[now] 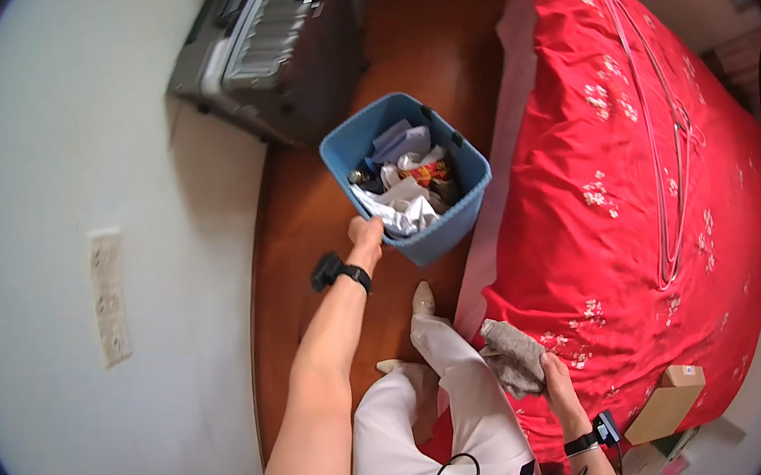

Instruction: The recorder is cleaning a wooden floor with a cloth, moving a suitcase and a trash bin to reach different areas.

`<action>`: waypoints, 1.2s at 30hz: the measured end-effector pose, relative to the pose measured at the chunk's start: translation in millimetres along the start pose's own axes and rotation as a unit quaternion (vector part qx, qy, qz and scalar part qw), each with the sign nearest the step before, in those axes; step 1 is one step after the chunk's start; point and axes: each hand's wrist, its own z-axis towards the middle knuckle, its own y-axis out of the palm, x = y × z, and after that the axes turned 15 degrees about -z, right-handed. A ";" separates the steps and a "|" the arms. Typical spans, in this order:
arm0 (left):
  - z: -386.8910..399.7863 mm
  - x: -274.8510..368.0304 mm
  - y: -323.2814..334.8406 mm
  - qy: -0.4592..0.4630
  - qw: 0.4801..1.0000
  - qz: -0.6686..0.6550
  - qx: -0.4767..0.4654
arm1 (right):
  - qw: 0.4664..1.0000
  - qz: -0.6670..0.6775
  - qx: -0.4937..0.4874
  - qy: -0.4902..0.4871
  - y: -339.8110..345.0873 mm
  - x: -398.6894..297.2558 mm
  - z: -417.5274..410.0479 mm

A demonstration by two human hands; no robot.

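Observation:
My left hand [367,237] grips the near left rim of a blue plastic bin [448,233], which is tilted so that its inside shows. Crumpled white wrappers, a folded bluish sheet and a red and yellow packet [427,174] lie in the bin. At the lower right, my right hand [559,383] holds a bunched grey cloth [515,356] beside the near edge of the bed. Both wrists wear black straps with small devices.
A red floral bedspread [565,229] with pink looped hangers or cords [665,259] on it fills the right. A dark grey suitcase [218,79] stands beyond the bin, by the white wall [182,418]. A cardboard box [662,409] sits at the lower right. Brown floor [303,247] shows between wall and bed.

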 end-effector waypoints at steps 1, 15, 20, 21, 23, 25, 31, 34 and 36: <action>27.4 11.6 4.8 0.033 0.999 0.001 -0.011 | 1.000 0.018 0.006 0.011 5.9 -6.7 0.8; 151.6 2.3 121.3 0.167 0.943 0.284 -0.053 | 0.967 0.204 0.081 0.129 0.6 -0.1 -18.7; 210.7 35.4 95.8 0.171 0.905 0.388 -0.045 | 0.961 0.226 0.080 0.140 14.7 6.9 2.0; 212.2 32.5 93.3 0.166 0.897 0.407 -0.045 | 0.959 0.228 0.086 0.144 15.1 7.0 -0.4; 212.5 22.1 93.7 0.151 0.907 0.388 -0.053 | 0.960 0.224 0.086 0.147 16.0 5.7 -5.7; 238.8 31.9 82.2 0.100 0.946 0.307 -0.026 | 0.958 0.231 0.070 0.156 23.7 -0.9 1.7; 234.5 22.5 62.3 0.075 0.976 0.163 -0.125 | 0.955 0.234 0.095 0.158 34.8 -4.1 -0.4; 201.1 28.0 66.6 0.233 0.911 0.330 -0.086 | 0.952 0.248 0.096 0.149 38.7 -13.2 3.1; 162.2 10.7 65.3 0.321 0.841 0.422 -0.106 | 0.949 0.259 0.105 0.146 37.6 -16.4 -2.9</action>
